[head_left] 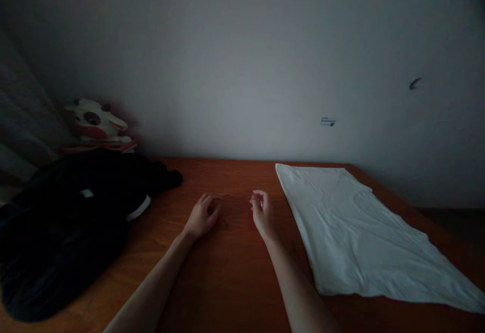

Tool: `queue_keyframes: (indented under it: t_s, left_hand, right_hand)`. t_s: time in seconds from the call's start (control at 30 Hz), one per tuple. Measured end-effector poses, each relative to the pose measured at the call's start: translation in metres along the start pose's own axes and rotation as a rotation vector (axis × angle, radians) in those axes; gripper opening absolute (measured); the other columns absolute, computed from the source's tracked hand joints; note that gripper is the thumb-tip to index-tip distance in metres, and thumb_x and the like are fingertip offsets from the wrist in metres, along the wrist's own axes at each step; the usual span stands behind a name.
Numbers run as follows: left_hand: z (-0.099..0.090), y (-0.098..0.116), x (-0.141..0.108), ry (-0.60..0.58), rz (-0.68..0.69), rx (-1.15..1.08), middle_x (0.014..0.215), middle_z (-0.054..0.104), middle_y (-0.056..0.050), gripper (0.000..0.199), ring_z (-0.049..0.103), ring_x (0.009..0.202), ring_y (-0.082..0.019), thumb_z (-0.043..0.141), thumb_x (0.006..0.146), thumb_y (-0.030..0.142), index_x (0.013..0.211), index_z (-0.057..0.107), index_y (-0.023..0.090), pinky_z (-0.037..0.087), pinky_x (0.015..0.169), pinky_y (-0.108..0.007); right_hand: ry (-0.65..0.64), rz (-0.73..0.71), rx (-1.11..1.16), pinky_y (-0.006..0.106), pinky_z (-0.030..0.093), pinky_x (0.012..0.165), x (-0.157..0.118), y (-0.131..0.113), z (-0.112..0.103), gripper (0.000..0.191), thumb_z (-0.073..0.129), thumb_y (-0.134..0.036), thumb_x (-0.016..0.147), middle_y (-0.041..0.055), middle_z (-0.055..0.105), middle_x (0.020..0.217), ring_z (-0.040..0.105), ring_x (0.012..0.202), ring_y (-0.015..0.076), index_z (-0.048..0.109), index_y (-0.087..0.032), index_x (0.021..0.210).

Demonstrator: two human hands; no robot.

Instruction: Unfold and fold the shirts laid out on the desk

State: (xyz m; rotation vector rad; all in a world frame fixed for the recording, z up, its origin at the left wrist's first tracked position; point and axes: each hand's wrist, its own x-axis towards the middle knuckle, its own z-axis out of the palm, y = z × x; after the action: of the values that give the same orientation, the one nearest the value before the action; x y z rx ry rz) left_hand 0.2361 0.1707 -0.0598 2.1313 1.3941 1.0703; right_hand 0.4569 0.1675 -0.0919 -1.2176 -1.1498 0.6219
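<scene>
My left hand [203, 215] rests on the brown wooden table [227, 277], its fingers curled loosely and nothing visible in them. Across a short gap, my right hand [262, 211] is at the middle of the table, fingers bent but apart, holding nothing. To the right of it lies a white cloth [356, 227], spread flat with some wrinkles and touched by neither hand. A heap of black clothing [76, 227] with a small white label lies on the left, apart from my left hand.
At the back left corner sits a white and red animal-shaped plush toy [96, 121]. A curtain [26, 110] hangs at the far left. Behind the table rises a pale wall [235, 70] with a small sticker [328, 122] and a dark hook-like mark [415, 84].
</scene>
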Motion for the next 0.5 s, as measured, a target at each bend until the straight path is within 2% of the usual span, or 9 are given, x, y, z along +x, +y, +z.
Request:
queue_keyframes:
  t_s: [0.07,0.13,0.2,0.27,0.37,0.43,0.5]
  left_hand:
    - [-0.002,-0.002,0.002,0.014,-0.126,-0.073,0.1,0.072,-0.01,0.038,0.07,0.086,-0.022,0.051,0.088,0.048,0.107,0.065,0.018,0.058,0.083,-0.037]
    - [-0.003,-0.003,0.005,0.026,-0.197,-0.115,0.097,0.073,-0.009,0.044,0.07,0.083,-0.022,0.053,0.085,0.054,0.108,0.063,0.018,0.058,0.079,-0.036]
    - [-0.002,-0.003,0.006,0.028,-0.209,-0.134,0.097,0.074,-0.008,0.047,0.071,0.084,-0.023,0.055,0.082,0.058,0.108,0.063,0.019,0.058,0.079,-0.036]
    - [-0.002,-0.004,0.006,0.024,-0.204,-0.149,0.095,0.074,-0.008,0.049,0.071,0.083,-0.023,0.057,0.081,0.06,0.107,0.063,0.019,0.058,0.078,-0.036]
    - [-0.002,-0.004,0.006,0.014,-0.199,-0.148,0.094,0.075,-0.007,0.048,0.071,0.082,-0.023,0.058,0.08,0.06,0.107,0.063,0.02,0.057,0.077,-0.035]
    - [-0.002,-0.002,0.006,-0.003,-0.195,-0.134,0.095,0.075,-0.008,0.046,0.071,0.082,-0.023,0.057,0.08,0.059,0.104,0.063,0.02,0.057,0.077,-0.036]
    - [-0.003,-0.001,0.007,-0.03,-0.185,-0.114,0.093,0.075,-0.008,0.043,0.071,0.081,-0.024,0.057,0.08,0.058,0.1,0.065,0.021,0.057,0.076,-0.036]
  right_hand:
    - [-0.03,-0.052,-0.086,0.032,0.052,0.068,-0.008,-0.006,0.0,0.034,0.049,-0.05,0.093,0.0067,0.07,0.091,0.063,0.071,0.0176,0.058,-0.022,0.109]
    - [-0.058,-0.113,-0.182,0.032,0.052,0.07,-0.015,-0.013,-0.002,0.033,0.045,-0.048,0.096,0.0066,0.069,0.091,0.061,0.069,0.0171,0.059,-0.022,0.111]
    - [-0.075,-0.158,-0.261,0.032,0.052,0.072,-0.016,-0.02,-0.011,0.032,0.042,-0.046,0.098,0.0063,0.068,0.091,0.061,0.071,0.0175,0.058,-0.022,0.113]
    - [-0.054,-0.192,-0.329,0.033,0.053,0.075,-0.007,-0.025,-0.03,0.032,0.043,-0.047,0.099,0.0071,0.068,0.093,0.063,0.075,0.0187,0.059,-0.022,0.112]
    - [0.082,-0.242,-0.497,0.038,0.052,0.089,0.021,-0.025,-0.086,0.033,0.045,-0.048,0.097,0.0124,0.069,0.102,0.065,0.094,0.0237,0.061,-0.021,0.108]
    - [0.227,-0.229,-0.695,0.046,0.047,0.1,0.04,-0.02,-0.137,0.036,0.046,-0.049,0.095,0.0164,0.069,0.108,0.062,0.109,0.0289,0.064,-0.019,0.105]
    - [0.339,-0.156,-0.778,0.058,0.037,0.107,0.051,-0.01,-0.189,0.039,0.046,-0.043,0.094,0.0258,0.064,0.121,0.054,0.124,0.037,0.065,-0.013,0.11]
